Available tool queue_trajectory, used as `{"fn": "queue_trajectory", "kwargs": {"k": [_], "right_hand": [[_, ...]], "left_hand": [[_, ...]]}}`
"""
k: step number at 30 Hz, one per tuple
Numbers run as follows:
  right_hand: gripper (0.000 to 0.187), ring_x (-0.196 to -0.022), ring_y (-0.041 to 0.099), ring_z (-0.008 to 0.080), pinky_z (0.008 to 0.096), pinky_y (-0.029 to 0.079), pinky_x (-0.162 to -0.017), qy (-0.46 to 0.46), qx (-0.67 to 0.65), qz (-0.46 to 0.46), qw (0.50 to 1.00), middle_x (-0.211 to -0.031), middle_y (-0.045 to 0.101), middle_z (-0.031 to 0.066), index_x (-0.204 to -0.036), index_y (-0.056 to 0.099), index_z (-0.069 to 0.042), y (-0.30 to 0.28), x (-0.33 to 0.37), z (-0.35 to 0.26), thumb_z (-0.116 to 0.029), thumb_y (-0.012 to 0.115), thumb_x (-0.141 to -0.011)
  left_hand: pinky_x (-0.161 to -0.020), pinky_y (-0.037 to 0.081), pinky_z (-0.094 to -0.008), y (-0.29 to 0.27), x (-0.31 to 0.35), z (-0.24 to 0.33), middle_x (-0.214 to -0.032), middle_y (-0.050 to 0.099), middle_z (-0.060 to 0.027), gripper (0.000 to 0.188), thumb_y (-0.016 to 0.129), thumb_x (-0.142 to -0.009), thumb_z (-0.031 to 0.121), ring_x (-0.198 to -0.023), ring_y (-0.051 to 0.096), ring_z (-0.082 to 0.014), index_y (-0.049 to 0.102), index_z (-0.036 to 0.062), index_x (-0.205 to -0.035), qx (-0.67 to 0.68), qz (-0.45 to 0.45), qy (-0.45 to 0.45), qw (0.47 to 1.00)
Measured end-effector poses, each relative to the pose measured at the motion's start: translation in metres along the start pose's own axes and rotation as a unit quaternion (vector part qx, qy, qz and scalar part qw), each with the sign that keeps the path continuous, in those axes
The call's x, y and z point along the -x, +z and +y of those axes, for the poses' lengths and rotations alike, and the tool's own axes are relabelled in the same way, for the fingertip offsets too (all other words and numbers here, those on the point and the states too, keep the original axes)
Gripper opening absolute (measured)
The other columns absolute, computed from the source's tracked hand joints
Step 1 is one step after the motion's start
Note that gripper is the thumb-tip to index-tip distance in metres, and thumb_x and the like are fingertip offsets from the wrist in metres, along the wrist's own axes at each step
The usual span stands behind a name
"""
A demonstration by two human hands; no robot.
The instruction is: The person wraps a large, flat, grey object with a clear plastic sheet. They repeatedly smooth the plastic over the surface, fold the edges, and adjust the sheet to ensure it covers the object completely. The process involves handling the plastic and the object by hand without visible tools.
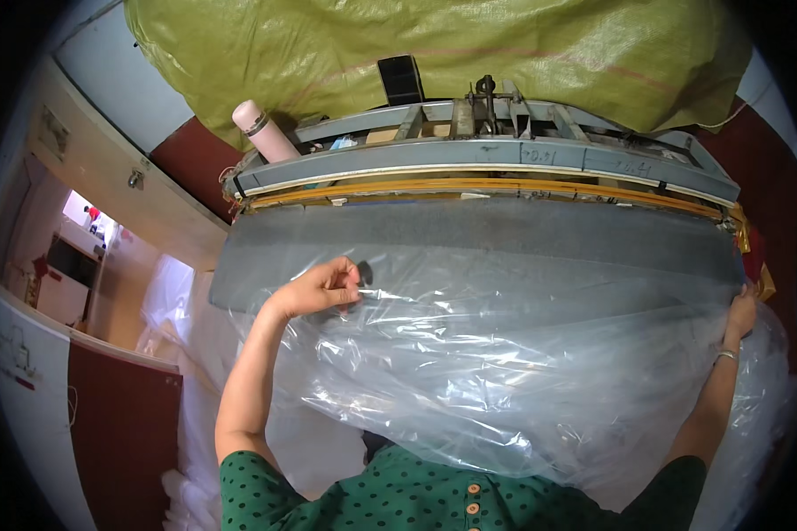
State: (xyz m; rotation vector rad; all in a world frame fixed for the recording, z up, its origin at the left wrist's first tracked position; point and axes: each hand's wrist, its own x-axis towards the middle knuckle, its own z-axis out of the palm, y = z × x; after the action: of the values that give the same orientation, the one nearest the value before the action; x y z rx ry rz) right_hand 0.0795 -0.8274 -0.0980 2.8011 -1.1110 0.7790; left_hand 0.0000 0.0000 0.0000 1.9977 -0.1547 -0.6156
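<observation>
Clear plastic film [505,389] lies wrinkled and shiny over a grey tabletop [487,234] and hangs down its near side toward my body. Left of the middle, my left hand [323,288] is closed, thumb and fingers pinching the film, and it casts a small dark shadow on the grey surface. At the table's far right end, my right hand [742,313] is closed on the film's edge beside the corner; its fingertips are partly hidden. A band circles my right wrist.
Behind the tabletop runs a grey metal frame [363,164] with orange-yellow strips [469,185] along its front. A pink flask [266,133] leans at its left end. A black phone-like slab [401,80] rests against a large yellow-green woven sack [505,53]. An open doorway [106,257] is at left.
</observation>
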Motion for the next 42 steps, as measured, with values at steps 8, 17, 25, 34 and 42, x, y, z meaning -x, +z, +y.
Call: {"fn": "queue_trajectory", "kwargs": {"k": [8,17,25,34,42], "right_hand": [[0.038,-0.093,0.056,0.0404,0.0494,0.045,-0.075,0.008,-0.003,0.001,1.000,-0.103,0.059,0.0192,-0.121,0.048,-0.015,-0.005,0.001,-0.004,-0.036,0.032,-0.093],[0.037,-0.094,0.056,0.0403,0.0496,0.045,-0.076,0.009,-0.011,-0.005,1.000,-0.105,0.059,0.0174,-0.123,0.047,-0.019,-0.001,0.001,-0.003,-0.037,0.034,-0.093],[0.039,-0.099,0.054,0.0392,0.0472,0.043,-0.082,0.048,-0.003,-0.023,0.999,-0.111,0.057,0.0163,-0.123,0.048,-0.019,0.001,-0.004,0.002,-0.038,0.035,-0.092],[0.042,-0.076,0.055,0.0219,0.0333,0.042,-0.065,0.017,-0.297,0.070,0.952,-0.087,0.060,0.0079,-0.107,0.058,-0.007,0.044,-0.051,0.095,-0.043,0.046,-0.089],[0.034,-0.063,0.048,0.0065,0.0211,0.038,-0.055,0.083,-0.548,-0.019,0.832,-0.076,0.055,-0.0019,-0.099,0.061,-0.005,0.039,-0.049,0.097,-0.036,0.054,-0.088]], "left_hand": [[-0.076,0.039,-0.0211,-0.014,0.012,0.026,-0.076,0.049,0.0056,0.025,0.062,-0.082,0.008,-0.076,0.047,-0.0061,0.052,0.0027,-0.104,0.029,-0.051,-0.001,0.998],[-0.080,0.041,-0.0247,-0.021,0.017,0.002,-0.086,0.058,0.0003,0.018,0.062,-0.084,0.017,-0.084,0.051,-0.0094,0.059,0.0025,-0.094,-0.131,0.021,-0.008,0.991],[-0.074,0.041,-0.0226,-0.015,0.001,-0.009,-0.079,0.056,0.0023,0.008,0.060,-0.083,0.009,-0.078,0.049,-0.0067,0.056,0.0025,-0.084,-0.070,0.154,0.042,0.985],[-0.064,0.043,-0.0349,0.019,-0.062,-0.047,-0.072,0.056,-0.0119,0.010,0.060,-0.073,-0.001,-0.071,0.052,-0.0284,0.053,0.0028,-0.077,-0.230,0.453,0.135,0.851],[-0.068,0.043,-0.0388,0.019,-0.049,-0.037,-0.078,0.058,-0.0087,0.013,0.065,-0.072,0.008,-0.080,0.053,-0.0282,0.058,0.0049,-0.081,-0.354,0.467,0.101,0.804]]}}
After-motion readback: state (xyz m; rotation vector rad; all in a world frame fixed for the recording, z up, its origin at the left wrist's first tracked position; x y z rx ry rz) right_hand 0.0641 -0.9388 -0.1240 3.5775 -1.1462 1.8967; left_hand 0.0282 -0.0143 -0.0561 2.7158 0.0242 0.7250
